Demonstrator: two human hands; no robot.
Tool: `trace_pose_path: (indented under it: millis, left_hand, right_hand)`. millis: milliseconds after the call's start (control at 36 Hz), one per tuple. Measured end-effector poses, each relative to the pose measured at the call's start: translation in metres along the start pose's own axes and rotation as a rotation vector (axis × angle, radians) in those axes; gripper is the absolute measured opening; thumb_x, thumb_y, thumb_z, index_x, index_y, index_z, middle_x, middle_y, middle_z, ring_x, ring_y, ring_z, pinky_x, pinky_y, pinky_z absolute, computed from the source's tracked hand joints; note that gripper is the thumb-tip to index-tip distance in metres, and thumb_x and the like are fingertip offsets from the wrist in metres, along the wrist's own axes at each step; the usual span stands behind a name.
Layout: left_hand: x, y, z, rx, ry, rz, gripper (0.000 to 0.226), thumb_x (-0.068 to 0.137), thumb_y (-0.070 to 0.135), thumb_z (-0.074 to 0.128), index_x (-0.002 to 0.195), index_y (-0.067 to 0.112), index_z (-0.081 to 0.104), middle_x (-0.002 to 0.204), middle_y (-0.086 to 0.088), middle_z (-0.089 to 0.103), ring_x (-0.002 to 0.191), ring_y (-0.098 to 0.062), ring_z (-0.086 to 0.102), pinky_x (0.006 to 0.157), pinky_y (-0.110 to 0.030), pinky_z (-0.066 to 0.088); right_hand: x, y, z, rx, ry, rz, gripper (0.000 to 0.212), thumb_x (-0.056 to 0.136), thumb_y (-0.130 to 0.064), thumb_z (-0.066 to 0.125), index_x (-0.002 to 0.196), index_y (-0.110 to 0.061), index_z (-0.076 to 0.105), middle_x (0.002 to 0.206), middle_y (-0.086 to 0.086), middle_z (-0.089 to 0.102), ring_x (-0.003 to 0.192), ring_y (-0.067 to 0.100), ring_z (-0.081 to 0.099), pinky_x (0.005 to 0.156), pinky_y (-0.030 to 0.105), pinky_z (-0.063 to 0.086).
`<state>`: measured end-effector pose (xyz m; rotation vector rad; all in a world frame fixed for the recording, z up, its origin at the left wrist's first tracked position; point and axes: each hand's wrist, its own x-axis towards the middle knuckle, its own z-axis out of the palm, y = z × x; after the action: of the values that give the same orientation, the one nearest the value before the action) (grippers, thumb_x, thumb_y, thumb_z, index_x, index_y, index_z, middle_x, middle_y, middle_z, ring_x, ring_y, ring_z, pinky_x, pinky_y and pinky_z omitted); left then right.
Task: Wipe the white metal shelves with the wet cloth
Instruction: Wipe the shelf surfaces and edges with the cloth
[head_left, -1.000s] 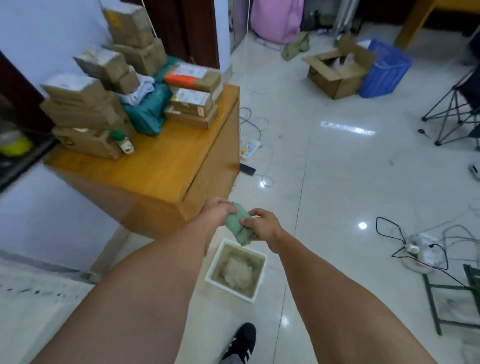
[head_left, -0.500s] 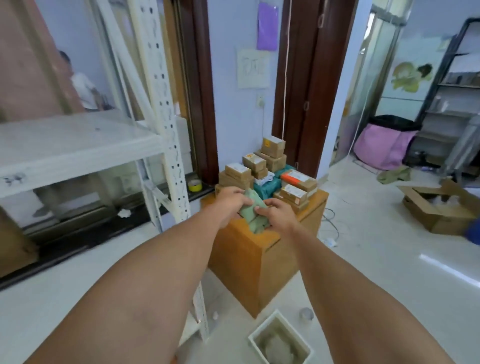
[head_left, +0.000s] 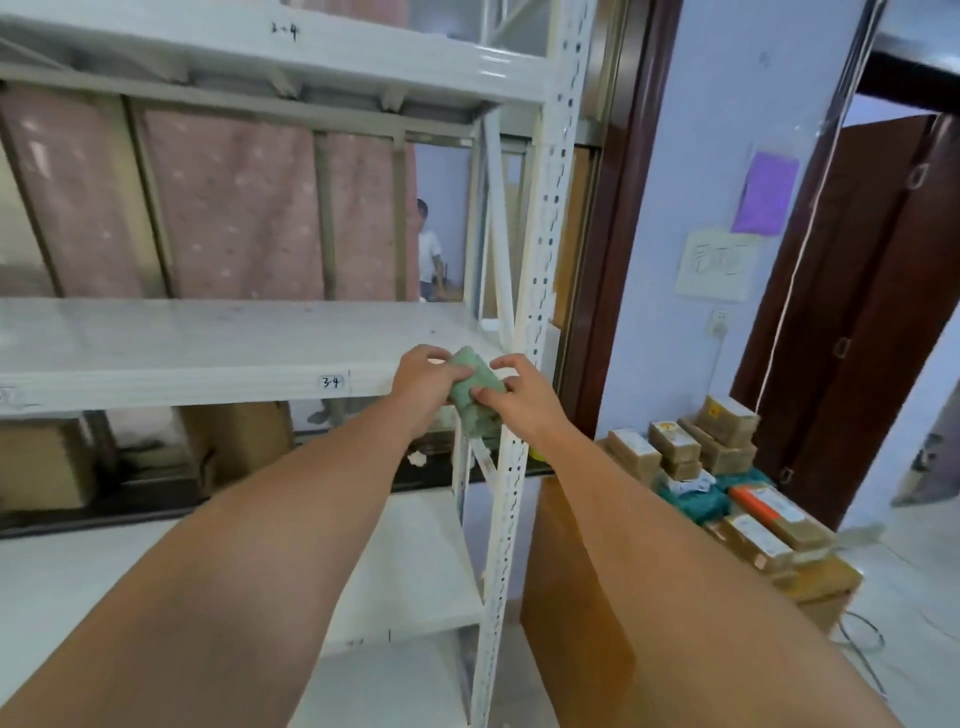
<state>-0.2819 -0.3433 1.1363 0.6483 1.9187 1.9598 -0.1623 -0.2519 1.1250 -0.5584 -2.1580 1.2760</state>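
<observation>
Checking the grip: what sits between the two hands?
The bunched green cloth, gripped by the left hand and the right hand, as the head view shows.

From my end I see two bare arms, wide at the near edge and tapering toward the wrists. The left forearm (head_left: 270, 561) and right forearm (head_left: 654, 545) are uncovered along all their visible length. The left hand (head_left: 418, 379) and right hand (head_left: 519, 395) are ungloved, with their knuckles showing.
</observation>
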Motion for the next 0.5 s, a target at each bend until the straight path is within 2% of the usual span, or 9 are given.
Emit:
trace_pose_path:
  millis: [83,139,194,250,333,444,500]
  left_hand:
    - [0.011,0.001,-0.011,-0.092,0.111,0.028,0.043,0.078,0.018,0.082,0.113,0.013,0.057,0.102,-0.007,0.065,0.086,-0.019,0.067,0.078,-0.036,0.059]
    - [0.019,0.002,-0.016,-0.086,0.167,0.048,0.042,0.077,0.016,0.081,0.112,0.014,0.057,0.105,-0.01,0.065,0.089,-0.022,0.068,0.08,-0.039,0.06]
    - [0.028,0.004,-0.02,0.0,0.193,0.092,0.04,0.074,0.014,0.079,0.108,0.018,0.058,0.109,-0.009,0.065,0.093,-0.023,0.068,0.085,-0.042,0.059]
    - [0.034,0.003,-0.022,0.199,0.194,0.194,0.033,0.078,0.011,0.076,0.108,0.019,0.061,0.112,-0.002,0.062,0.098,-0.019,0.064,0.086,-0.034,0.053]
    - [0.049,-0.001,-0.02,0.518,0.127,0.388,0.03,0.086,0.013,0.07,0.115,0.019,0.065,0.118,0.001,0.059,0.1,-0.016,0.06,0.082,-0.025,0.043]
    - [0.07,-0.009,-0.011,0.845,0.026,0.546,0.032,0.093,0.021,0.06,0.124,0.019,0.063,0.118,-0.001,0.057,0.106,-0.019,0.055,0.085,-0.034,0.05]
    - [0.079,-0.014,-0.005,0.928,0.022,0.639,0.027,0.095,0.022,0.056,0.119,0.02,0.066,0.114,-0.002,0.058,0.105,-0.02,0.054,0.08,-0.037,0.052]
  right_hand:
    - [0.012,-0.016,0.017,0.047,0.043,-0.043,0.036,0.086,-0.027,0.073,0.115,-0.03,0.052,0.094,0.005,0.071,0.083,0.02,0.071,0.075,0.036,0.06]
    - [0.021,-0.021,0.026,0.079,0.096,-0.057,0.031,0.088,-0.023,0.071,0.113,-0.029,0.054,0.091,0.005,0.07,0.08,0.019,0.07,0.069,0.029,0.058]
    - [0.031,-0.026,0.033,0.101,0.159,-0.07,0.027,0.091,-0.019,0.068,0.114,-0.026,0.054,0.089,0.003,0.067,0.076,0.014,0.067,0.056,0.015,0.05]
    - [0.043,-0.025,0.038,0.096,0.214,-0.064,0.026,0.093,-0.015,0.064,0.114,-0.027,0.055,0.091,0.003,0.065,0.074,0.01,0.064,0.047,0.009,0.042]
    - [0.061,-0.021,0.041,0.049,0.268,-0.038,0.025,0.094,-0.014,0.061,0.113,-0.028,0.055,0.089,0.0,0.063,0.072,0.012,0.063,0.049,0.014,0.044]
    - [0.088,-0.015,0.041,-0.047,0.336,0.003,0.026,0.093,-0.015,0.061,0.114,-0.027,0.054,0.09,0.0,0.063,0.08,0.021,0.065,0.064,0.034,0.056]
    - [0.103,-0.012,0.039,-0.111,0.365,0.013,0.026,0.093,-0.015,0.06,0.116,-0.025,0.053,0.094,0.003,0.065,0.08,0.022,0.064,0.058,0.029,0.049]
